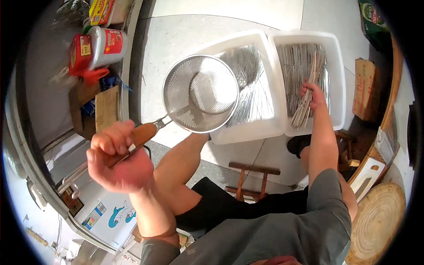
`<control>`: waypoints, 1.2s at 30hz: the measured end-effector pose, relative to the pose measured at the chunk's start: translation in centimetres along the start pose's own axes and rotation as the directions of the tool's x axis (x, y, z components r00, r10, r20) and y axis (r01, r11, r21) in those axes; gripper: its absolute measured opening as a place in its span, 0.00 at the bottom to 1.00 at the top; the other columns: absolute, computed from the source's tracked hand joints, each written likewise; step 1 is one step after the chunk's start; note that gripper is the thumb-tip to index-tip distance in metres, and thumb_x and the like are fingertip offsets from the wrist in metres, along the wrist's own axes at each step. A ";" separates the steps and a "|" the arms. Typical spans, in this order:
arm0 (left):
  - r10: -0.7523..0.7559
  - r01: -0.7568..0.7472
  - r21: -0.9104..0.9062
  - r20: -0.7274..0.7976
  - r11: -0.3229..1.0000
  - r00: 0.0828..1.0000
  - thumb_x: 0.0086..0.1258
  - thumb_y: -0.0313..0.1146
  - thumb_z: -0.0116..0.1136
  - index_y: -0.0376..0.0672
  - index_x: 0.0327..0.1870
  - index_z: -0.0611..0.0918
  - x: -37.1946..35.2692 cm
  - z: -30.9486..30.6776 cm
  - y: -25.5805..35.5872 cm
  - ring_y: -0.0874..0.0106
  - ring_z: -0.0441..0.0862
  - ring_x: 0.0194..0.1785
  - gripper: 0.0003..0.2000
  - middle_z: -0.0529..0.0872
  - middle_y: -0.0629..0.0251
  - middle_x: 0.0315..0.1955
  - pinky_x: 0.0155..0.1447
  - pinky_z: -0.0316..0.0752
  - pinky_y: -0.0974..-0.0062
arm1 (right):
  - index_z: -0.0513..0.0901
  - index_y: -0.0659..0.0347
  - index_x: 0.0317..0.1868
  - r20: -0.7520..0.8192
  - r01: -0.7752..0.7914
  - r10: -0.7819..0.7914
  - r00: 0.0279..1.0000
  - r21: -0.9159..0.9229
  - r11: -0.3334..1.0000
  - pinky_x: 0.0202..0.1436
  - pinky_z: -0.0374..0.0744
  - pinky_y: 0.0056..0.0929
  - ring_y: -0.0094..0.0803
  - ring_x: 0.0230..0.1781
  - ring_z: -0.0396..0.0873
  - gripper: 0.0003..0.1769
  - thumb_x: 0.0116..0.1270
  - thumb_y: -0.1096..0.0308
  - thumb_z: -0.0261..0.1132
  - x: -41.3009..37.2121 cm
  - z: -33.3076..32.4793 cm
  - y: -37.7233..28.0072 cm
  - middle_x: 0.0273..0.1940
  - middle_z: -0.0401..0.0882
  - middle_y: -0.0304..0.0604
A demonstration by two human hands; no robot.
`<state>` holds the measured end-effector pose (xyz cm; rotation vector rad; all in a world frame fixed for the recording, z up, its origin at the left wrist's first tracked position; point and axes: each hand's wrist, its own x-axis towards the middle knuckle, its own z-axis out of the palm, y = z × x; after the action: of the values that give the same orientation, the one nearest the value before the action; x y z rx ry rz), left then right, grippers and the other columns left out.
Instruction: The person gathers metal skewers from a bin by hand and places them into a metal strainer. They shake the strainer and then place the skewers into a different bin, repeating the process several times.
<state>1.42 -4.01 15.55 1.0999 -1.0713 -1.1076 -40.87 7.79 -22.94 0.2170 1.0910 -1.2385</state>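
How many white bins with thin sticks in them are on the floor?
2. The left-hand bin is partly behind the strainer; the right-hand bin is beside it, where the right hand grips some sticks. I see no others.

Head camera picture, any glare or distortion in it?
Head view: black corners and fisheye-like bowing toward the edges; in the same view, bright glare in the base of the round, silver, perforated metal strainer; pale floor tiles along its top look washed out.
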 end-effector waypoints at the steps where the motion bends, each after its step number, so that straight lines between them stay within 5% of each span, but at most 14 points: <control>1: -0.009 0.009 -0.001 -0.005 1.000 1.000 0.67 0.47 0.46 0.47 0.21 0.63 0.1 -0.1 -0.2 0.72 0.58 0.27 0.17 0.61 0.70 0.18 0.43 0.59 0.68 | 0.72 0.60 0.47 -0.022 -0.006 0.006 1.000 0.000 1.000 0.30 0.75 0.29 0.28 0.27 0.72 0.14 0.59 0.73 0.56 -0.7 0.0 0.2 0.31 0.73 0.38; 7: -0.047 0.050 -0.045 0.069 0.998 0.996 0.69 0.43 0.44 0.46 0.21 0.62 -0.1 0.4 -0.9 0.72 0.57 0.26 0.16 0.60 0.69 0.17 0.39 0.58 0.70 | 0.72 0.61 0.47 -0.138 0.049 -0.068 0.988 -0.142 0.989 0.25 0.74 0.27 0.27 0.23 0.72 0.14 0.60 0.71 0.57 -4.4 1.5 0.9 0.28 0.73 0.38; 10: -0.073 0.074 0.062 -0.017 0.995 0.997 0.68 0.39 0.45 0.44 0.21 0.65 -0.9 1.6 -1.1 0.73 0.61 0.26 0.15 0.65 0.67 0.17 0.37 0.61 0.72 | 0.71 0.62 0.48 -0.140 0.095 -0.132 0.981 -0.246 0.965 0.27 0.73 0.27 0.26 0.25 0.71 0.14 0.60 0.74 0.56 -7.4 3.9 0.4 0.30 0.71 0.37; 13: -0.036 0.012 0.285 0.081 0.958 0.996 0.67 0.32 0.46 0.38 0.23 0.72 -1.9 2.0 -1.5 0.77 0.66 0.25 0.11 0.74 0.64 0.20 0.31 0.60 0.77 | 0.71 0.64 0.48 -0.152 0.237 -0.286 0.946 -0.276 0.931 0.25 0.73 0.28 0.27 0.24 0.72 0.14 0.60 0.74 0.57 -11.0 8.2 -0.7 0.29 0.72 0.40; 15: -0.108 0.093 0.168 0.083 0.981 0.991 0.67 0.30 0.49 0.37 0.23 0.74 -2.8 2.6 -2.0 0.80 0.67 0.24 0.11 0.76 0.67 0.20 0.29 0.60 0.80 | 0.71 0.65 0.49 -0.093 0.360 -0.395 0.914 -0.262 0.895 0.27 0.74 0.29 0.28 0.24 0.72 0.16 0.60 0.75 0.57 -13.5 10.7 -1.7 0.29 0.73 0.41; 22: -0.305 0.290 0.123 0.128 0.949 0.944 0.62 0.27 0.60 0.37 0.21 0.75 -4.7 4.6 -0.8 0.87 0.64 0.22 0.10 0.72 0.79 0.15 0.27 0.62 0.84 | 0.62 0.68 0.55 0.078 0.722 -0.720 0.690 -0.143 0.677 0.31 0.76 0.33 0.31 0.29 0.73 0.21 0.63 0.77 0.58 -21.5 23.9 -6.0 0.36 0.72 0.46; 25: -0.229 0.208 0.125 0.188 0.970 0.955 0.62 0.29 0.60 0.39 0.18 0.73 -5.2 4.7 -1.2 0.87 0.62 0.21 0.13 0.69 0.80 0.13 0.25 0.58 0.82 | 0.62 0.67 0.54 0.135 0.801 -0.790 0.598 -0.074 0.594 0.31 0.76 0.30 0.30 0.29 0.74 0.21 0.61 0.79 0.58 -22.9 28.8 -5.4 0.35 0.73 0.46; 30: -0.308 0.267 0.192 0.226 0.944 0.924 0.65 0.32 0.59 0.42 0.22 0.72 -5.9 4.5 0.4 0.88 0.62 0.24 0.12 0.70 0.81 0.18 0.27 0.57 0.83 | 0.68 0.66 0.38 0.125 0.847 -0.882 0.454 -0.369 0.384 0.29 0.74 0.27 0.26 0.23 0.74 0.06 0.63 0.76 0.57 -20.8 32.3 -1.1 0.26 0.74 0.41; 32: -0.333 0.273 0.274 0.202 0.922 0.921 0.65 0.34 0.59 0.42 0.20 0.71 -5.6 4.6 0.6 0.87 0.62 0.24 0.14 0.69 0.80 0.17 0.27 0.58 0.83 | 0.67 0.66 0.43 0.167 0.800 -0.856 0.489 -0.477 0.364 0.34 0.74 0.26 0.26 0.27 0.74 0.10 0.62 0.76 0.57 -20.0 32.2 0.8 0.29 0.75 0.41; 36: -0.269 0.205 0.275 0.221 0.939 0.937 0.64 0.35 0.58 0.43 0.16 0.69 -5.7 4.0 0.1 0.85 0.60 0.21 0.17 0.67 0.79 0.13 0.25 0.57 0.79 | 0.66 0.67 0.47 0.269 0.844 -0.888 0.372 -0.495 0.204 0.44 0.74 0.27 0.28 0.35 0.73 0.15 0.62 0.75 0.59 -16.5 31.0 4.6 0.37 0.75 0.44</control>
<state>-3.22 1.13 15.66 1.3384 -1.3317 -1.3638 -18.85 -0.34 3.62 -1.0279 1.6992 -1.8140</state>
